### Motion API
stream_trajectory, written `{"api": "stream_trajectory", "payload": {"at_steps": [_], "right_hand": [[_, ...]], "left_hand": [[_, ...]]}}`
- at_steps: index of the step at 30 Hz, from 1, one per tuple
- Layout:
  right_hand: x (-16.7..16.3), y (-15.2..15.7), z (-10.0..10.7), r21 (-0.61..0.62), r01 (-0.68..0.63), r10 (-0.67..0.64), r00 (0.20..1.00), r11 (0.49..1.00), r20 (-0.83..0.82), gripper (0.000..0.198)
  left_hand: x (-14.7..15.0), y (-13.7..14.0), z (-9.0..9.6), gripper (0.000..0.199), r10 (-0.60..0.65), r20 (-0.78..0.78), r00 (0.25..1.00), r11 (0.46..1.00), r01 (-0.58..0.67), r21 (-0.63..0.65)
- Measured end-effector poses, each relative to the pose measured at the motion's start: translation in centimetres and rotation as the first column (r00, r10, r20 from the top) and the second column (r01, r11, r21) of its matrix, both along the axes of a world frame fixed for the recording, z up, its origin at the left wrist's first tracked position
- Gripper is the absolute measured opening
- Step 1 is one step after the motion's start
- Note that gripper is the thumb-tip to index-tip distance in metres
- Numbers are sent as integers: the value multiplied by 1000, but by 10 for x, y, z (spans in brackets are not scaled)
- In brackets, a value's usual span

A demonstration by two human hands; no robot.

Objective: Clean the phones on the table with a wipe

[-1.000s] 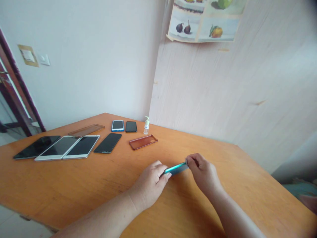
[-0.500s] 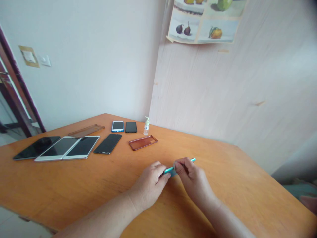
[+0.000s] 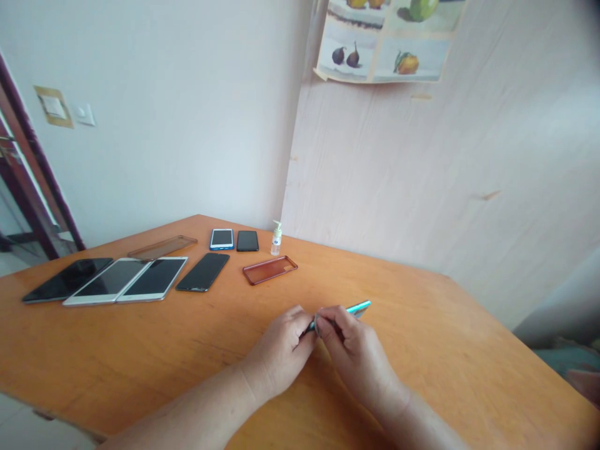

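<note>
A slim phone with a shiny teal edge [image 3: 360, 307] is held tilted just above the table in front of me. My left hand [image 3: 285, 340] is closed around its near left end, thumb along the edge. Across the phone's left part lies my right hand [image 3: 354, 350], thumb and forefinger pinched at the edge close to my left fingers. A bit of something pale shows at that pinch, too small to name. Both hands cover much of the phone. Beyond them lies a reddish clear phone case [image 3: 270, 270].
On the wooden table [image 3: 422, 325], a small pump bottle [image 3: 276, 239] stands near the wall. Further left lie a black phone [image 3: 203, 272], two smaller phones, a brownish clear case [image 3: 162, 247], two white-framed devices [image 3: 152, 279] and a black tablet [image 3: 68, 280].
My right hand has slid left along the phone's edge towards my left hand, baring more of the teal right end. My left hand keeps its grip.
</note>
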State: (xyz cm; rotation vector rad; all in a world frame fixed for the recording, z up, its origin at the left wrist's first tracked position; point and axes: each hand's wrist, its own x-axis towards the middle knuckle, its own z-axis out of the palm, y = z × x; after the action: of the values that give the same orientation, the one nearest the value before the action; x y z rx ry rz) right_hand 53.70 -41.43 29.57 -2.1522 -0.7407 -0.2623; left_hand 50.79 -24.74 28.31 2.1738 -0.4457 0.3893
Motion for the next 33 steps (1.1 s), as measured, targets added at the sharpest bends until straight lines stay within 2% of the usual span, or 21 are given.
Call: {"api": "stream_trajectory", "payload": {"at_steps": [1, 3, 6, 9, 12, 15, 17, 18, 19, 21, 24, 26, 28, 30, 33], "right_hand": [[1, -1, 1, -17, 13, -13, 1000, 1000, -2, 26], [12, -13, 2, -44, 136, -136, 991, 990, -5, 27], [41, -43, 1, -45, 398, -398, 917, 916, -11, 28], [57, -60, -1, -34, 462, -463, 887, 886, -9, 30], [46, -46, -2, -31, 399, -399, 917, 916, 8, 30], [17, -16, -2, -2, 181, -181, 983, 984, 12, 29], [3, -2, -1, -15, 50, -50, 999, 999, 2, 26], [0, 0, 0, -25, 28, -28, 1000, 999, -2, 25], [1, -1, 1, -36, 38, -38, 999, 999, -2, 25], [13, -13, 2, -48, 147, -146, 989, 988, 8, 27], [42, -43, 2, -43, 378, -378, 926, 925, 17, 30], [56, -59, 1, -28, 451, -450, 893, 892, 13, 32], [59, -63, -1, -23, 463, -463, 886, 886, 15, 32], [51, -53, -1, -30, 429, -429, 903, 903, 22, 31], [25, -25, -1, -27, 263, -263, 965, 964, 14, 28]], "left_hand": [[0, 0, 0, 19, 3, 1, 1000, 1000, -3, -4], [-1, 0, 1, 19, 23, -13, 1000, 1000, -23, 14], [-2, 0, 2, 21, 15, -31, 999, 999, -13, 48], [-2, 0, 2, 22, -1, -20, 1000, 999, 1, 41], [-1, 0, 0, 21, 22, -16, 1000, 999, -22, 40], [0, 0, 0, 21, 20, -12, 1000, 999, -19, 30], [0, 0, 0, 20, -3, -2, 1000, 1000, 4, 11], [-1, 0, 1, 19, -8, -1, 1000, 1000, 8, 6], [-1, 0, 1, 19, -4, -6, 1000, 1000, 4, 8], [-1, 0, 2, 20, 16, -22, 1000, 1000, -15, 27], [-1, 1, 2, 21, 9, -28, 1000, 999, -8, 46], [-1, 1, 2, 22, -5, -22, 1000, 999, 6, 45], [-1, 1, 2, 22, 1, -19, 1000, 999, 0, 43], [-1, 0, 2, 21, 14, -22, 1000, 999, -13, 39], [-1, 0, 1, 21, 31, -27, 999, 999, -30, 24]]}}
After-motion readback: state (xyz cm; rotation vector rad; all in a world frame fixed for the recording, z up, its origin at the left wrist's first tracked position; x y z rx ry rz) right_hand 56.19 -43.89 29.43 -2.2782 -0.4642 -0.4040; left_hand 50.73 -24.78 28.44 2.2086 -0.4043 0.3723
